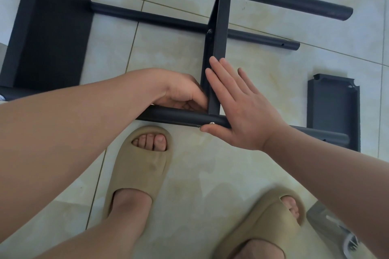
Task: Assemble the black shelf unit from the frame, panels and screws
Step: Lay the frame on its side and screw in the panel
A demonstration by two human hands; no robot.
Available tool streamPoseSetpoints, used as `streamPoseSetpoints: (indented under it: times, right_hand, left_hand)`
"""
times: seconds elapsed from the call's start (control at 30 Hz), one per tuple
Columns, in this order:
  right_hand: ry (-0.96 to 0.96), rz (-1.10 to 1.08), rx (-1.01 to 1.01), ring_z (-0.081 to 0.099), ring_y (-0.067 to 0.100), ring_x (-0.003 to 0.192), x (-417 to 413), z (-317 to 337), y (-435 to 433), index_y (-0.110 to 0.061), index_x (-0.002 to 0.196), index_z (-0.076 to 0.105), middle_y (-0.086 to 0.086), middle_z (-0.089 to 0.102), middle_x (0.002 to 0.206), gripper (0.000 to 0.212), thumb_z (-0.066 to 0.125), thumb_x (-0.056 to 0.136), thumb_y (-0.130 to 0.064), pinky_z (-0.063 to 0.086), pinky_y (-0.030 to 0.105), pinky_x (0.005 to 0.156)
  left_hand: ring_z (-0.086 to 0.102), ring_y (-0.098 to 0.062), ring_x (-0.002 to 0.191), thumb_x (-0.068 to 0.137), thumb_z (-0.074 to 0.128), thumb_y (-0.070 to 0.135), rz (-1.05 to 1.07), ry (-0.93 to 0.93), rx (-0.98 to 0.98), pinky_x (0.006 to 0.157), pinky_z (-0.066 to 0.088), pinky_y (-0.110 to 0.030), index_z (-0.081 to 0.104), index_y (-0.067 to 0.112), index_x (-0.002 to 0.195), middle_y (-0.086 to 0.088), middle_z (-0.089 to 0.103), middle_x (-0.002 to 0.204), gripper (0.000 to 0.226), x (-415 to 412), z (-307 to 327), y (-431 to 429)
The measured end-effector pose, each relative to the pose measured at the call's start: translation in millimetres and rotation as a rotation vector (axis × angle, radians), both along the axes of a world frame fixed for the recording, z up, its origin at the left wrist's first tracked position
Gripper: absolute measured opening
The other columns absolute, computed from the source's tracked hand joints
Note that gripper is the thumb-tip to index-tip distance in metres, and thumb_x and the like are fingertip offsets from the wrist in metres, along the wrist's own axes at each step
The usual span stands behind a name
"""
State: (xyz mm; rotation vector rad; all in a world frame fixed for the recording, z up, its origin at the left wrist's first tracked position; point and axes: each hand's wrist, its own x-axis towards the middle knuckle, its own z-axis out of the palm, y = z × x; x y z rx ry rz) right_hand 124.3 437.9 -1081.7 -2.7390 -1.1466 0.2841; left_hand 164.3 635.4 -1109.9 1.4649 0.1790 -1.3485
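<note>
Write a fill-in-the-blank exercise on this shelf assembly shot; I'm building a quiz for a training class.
1. The right hand presses the upright black panel with its fingers ____.
2. A silver screw sits in the tube beside the right hand's ____.
3. A loose panel lies on the tiled ____.
Missing words: straight; thumb; floor.

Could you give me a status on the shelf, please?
Right hand flat on upright panel. Left hand curled where panel meets near tube, grip hidden. Screw in tube. Slipper close beside tube.
</note>
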Motion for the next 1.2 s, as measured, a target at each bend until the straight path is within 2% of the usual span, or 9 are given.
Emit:
streamPoseSetpoints:
  times: [0.13, 0.2, 0.5, 0.7, 0.87, 0.93, 1.0, 1.07, 1.2]
  right_hand:
    - [0.001, -0.001, 0.001, 0.001, 0.029, 0.156, 0.3, 0.7, 0.2, -0.002, 0.159, 0.014, 0.014, 0.004, 0.169, 0.099, 0.034, 0.094, -0.074, 0.016, 0.054, 0.124]
    - [0.001, -0.001, -0.001, 0.001, 0.029, 0.156, 0.6, 0.9, 0.3, -0.001, 0.159, 0.015, 0.014, 0.005, 0.169, 0.099, 0.035, 0.094, -0.073, 0.016, 0.054, 0.124]
    - [0.0, 0.001, -0.006, 0.001, 0.029, 0.156, 0.5, 1.0, 0.6, -0.001, 0.159, 0.015, 0.014, 0.005, 0.169, 0.099, 0.035, 0.094, -0.073, 0.016, 0.054, 0.124]
    - [0.002, 0.003, -0.012, 0.0, 0.029, 0.156, 0.3, 0.7, 0.6, -0.001, 0.159, 0.014, 0.014, 0.004, 0.169, 0.1, 0.035, 0.094, -0.073, 0.015, 0.053, 0.124]
    - [0.002, 0.003, -0.003, 0.001, 0.029, 0.156, -0.1, 0.5, 0.8, -0.001, 0.159, 0.015, 0.015, 0.005, 0.168, 0.1, 0.034, 0.094, -0.074, 0.017, 0.054, 0.124]
    - [-0.003, 0.001, -0.002, 0.001, 0.029, 0.156, -0.1, 0.4, 0.4, -0.001, 0.159, 0.015, 0.015, 0.005, 0.168, 0.099, 0.035, 0.094, -0.073, 0.017, 0.054, 0.124]
    - [-0.003, 0.001, -0.003, 0.001, 0.029, 0.156, -0.1, 0.3, 0.3, -0.001, 0.159, 0.015, 0.014, 0.005, 0.168, 0.099, 0.035, 0.094, -0.073, 0.017, 0.054, 0.124]
    - [-0.003, 0.002, -0.008, 0.001, 0.029, 0.156, 0.0, 0.4, 0.4, -0.001, 0.159, 0.014, 0.014, 0.005, 0.169, 0.099, 0.035, 0.094, -0.073, 0.017, 0.054, 0.124]
    - [-0.002, 0.0, -0.008, 0.0, 0.029, 0.156, 0.1, 0.6, 0.2, -0.001, 0.159, 0.014, 0.014, 0.004, 0.169, 0.1, 0.034, 0.094, -0.074, 0.016, 0.054, 0.124]
  left_hand:
    - [0.072, -0.024, 0.078, 0.084, 0.064, -0.007, -0.017, -0.013, 0.009, 0.078, 0.06, -0.035, 0.07, -0.002, 0.095, -0.016, 0.073, 0.084, 0.014, 5.6, 4.8, -2.4]
    - [0.073, -0.024, 0.081, 0.084, 0.064, -0.007, -0.018, -0.013, 0.008, 0.08, 0.061, -0.035, 0.07, -0.002, 0.098, -0.017, 0.073, 0.087, 0.015, 6.6, 6.1, -3.5]
    - [0.072, -0.023, 0.073, 0.084, 0.06, -0.011, -0.004, -0.019, 0.0, 0.071, 0.061, -0.032, 0.069, -0.002, 0.097, -0.016, 0.071, 0.081, 0.018, 4.1, 6.5, -2.9]
    - [0.071, -0.021, 0.068, 0.085, 0.059, -0.008, 0.009, 0.009, -0.028, 0.062, 0.058, -0.028, 0.07, 0.002, 0.087, -0.013, 0.07, 0.075, 0.016, 0.7, 3.9, -1.2]
    - [0.071, -0.022, 0.07, 0.086, 0.058, -0.009, 0.019, 0.007, -0.026, 0.062, 0.058, -0.028, 0.07, 0.0, 0.092, -0.015, 0.07, 0.078, 0.016, 1.3, 2.0, -1.3]
    - [0.07, -0.02, 0.068, 0.086, 0.058, -0.006, 0.015, 0.014, -0.04, 0.062, 0.057, -0.027, 0.071, 0.004, 0.085, -0.013, 0.07, 0.077, 0.017, -1.0, 1.9, -1.4]
    - [0.07, -0.02, 0.069, 0.089, 0.056, -0.001, 0.007, 0.041, -0.062, 0.06, 0.055, -0.025, 0.075, 0.011, 0.073, -0.01, 0.071, 0.076, 0.027, -3.5, 1.3, -1.1]
    - [0.071, -0.019, 0.071, 0.092, 0.053, 0.004, -0.005, 0.069, -0.077, 0.06, 0.054, -0.024, 0.077, 0.013, 0.069, -0.009, 0.073, 0.079, 0.035, -5.1, 0.7, -0.7]
    - [0.071, -0.018, 0.07, 0.093, 0.056, 0.004, 0.0, 0.038, -0.061, 0.059, 0.054, -0.023, 0.072, 0.007, 0.084, -0.009, 0.074, 0.078, 0.019, -5.6, 0.7, -0.9]
